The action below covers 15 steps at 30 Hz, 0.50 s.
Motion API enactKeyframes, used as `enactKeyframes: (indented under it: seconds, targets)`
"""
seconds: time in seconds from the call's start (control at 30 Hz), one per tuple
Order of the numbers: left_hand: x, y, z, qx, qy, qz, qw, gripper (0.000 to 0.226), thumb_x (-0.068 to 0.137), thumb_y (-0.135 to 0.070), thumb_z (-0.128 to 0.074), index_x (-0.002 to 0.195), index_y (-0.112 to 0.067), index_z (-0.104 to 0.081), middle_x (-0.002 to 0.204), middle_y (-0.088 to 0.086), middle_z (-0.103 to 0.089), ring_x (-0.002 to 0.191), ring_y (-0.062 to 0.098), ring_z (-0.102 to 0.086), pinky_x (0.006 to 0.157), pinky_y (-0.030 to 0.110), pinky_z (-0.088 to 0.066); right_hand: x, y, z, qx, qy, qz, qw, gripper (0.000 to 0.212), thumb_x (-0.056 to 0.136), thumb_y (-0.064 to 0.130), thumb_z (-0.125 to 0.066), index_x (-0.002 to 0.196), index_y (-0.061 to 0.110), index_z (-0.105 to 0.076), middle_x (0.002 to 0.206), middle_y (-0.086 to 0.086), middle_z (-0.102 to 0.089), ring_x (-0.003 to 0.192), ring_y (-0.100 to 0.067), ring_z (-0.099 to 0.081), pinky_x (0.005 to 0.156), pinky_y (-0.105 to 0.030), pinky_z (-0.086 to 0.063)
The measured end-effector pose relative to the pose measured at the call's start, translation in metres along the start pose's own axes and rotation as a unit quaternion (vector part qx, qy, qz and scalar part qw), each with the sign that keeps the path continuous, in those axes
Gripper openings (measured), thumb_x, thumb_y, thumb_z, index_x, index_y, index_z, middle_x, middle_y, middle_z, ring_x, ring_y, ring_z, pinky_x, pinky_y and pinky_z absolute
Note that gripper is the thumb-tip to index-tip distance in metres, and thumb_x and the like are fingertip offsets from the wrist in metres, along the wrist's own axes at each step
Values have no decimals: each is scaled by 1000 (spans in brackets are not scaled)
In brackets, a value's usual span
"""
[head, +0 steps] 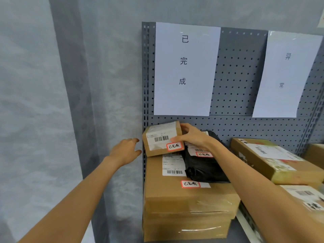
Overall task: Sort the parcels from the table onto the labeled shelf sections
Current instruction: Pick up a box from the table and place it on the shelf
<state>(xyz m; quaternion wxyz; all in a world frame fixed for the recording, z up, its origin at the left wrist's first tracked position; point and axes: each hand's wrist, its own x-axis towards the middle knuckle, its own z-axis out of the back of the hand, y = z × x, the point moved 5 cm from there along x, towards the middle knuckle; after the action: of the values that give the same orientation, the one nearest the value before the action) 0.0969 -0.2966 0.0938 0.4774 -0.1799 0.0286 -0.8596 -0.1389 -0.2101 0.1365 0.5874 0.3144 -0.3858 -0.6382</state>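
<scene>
Grey pegboard [242, 81] behind the shelf, dotted with round holes, slotted upright at its left edge. Two white sheets taped to it: left sign [185, 69] reading 已完成, right sign [287, 74] reading 异常. Beyond the rack's left edge, a pale mottled wall [35, 85] with a darker grey vertical strip [73, 85] running down it.

On the shelf under the left sign, a big box [185, 204], taped, with a shipping label and a red-bordered sticker marked 已完成. On top of it, a small box [163, 139], tilted, carrying a barcode label and the same red-bordered sticker. Just beside it to the right, a black bag [205, 167], also stickered, lying on the big box.

Right hand [191, 135] gripping the small box at its right end, thumb on the near face by the sticker, fingers curled over the far top edge. Left hand [126, 149] empty and loosely spread, fingers slightly bent, hanging just left of the small box, not touching it.

Under the right sign, a long box [273, 160] lying at an angle, resting on another labelled parcel [306, 197], partly cut off by the frame. White shelf edge [245, 223] visible low right.
</scene>
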Motion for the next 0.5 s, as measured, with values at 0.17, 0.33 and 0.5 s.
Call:
enactKeyframes:
  seconds: [0.17,0.33,0.5]
  targets:
    - [7,2,-10,-4,11,-1,1000,57,92,-36,-56,143,-15,-40,137,8,-53,122,25,-52,93,39,-49,1,-4,0,-35,-7,4,999,97,69,29,-86,147,15,-30,142,-1,-50,122,-17,-55,107,-41,-43]
    - [11,-1,-20,-6,15,-14,1000,54,91,-35,-56,140,-15,-44,134,8,-56,119,25,-54,90,38,-51,3,-5,2,-81,11,-2,997,93,73,29,-83,147,15,-31,141,-2,-51,121,-17,-54,105,-37,-44]
    - [11,0,-26,-18,21,-13,1000,54,91,-38,-57,139,-16,-45,133,8,-57,118,25,-55,90,40,-51,3,-3,2,-126,46,-16,991,76,78,32,-79,142,24,-39,132,6,-57,106,-9,-58,89,-25,-43]
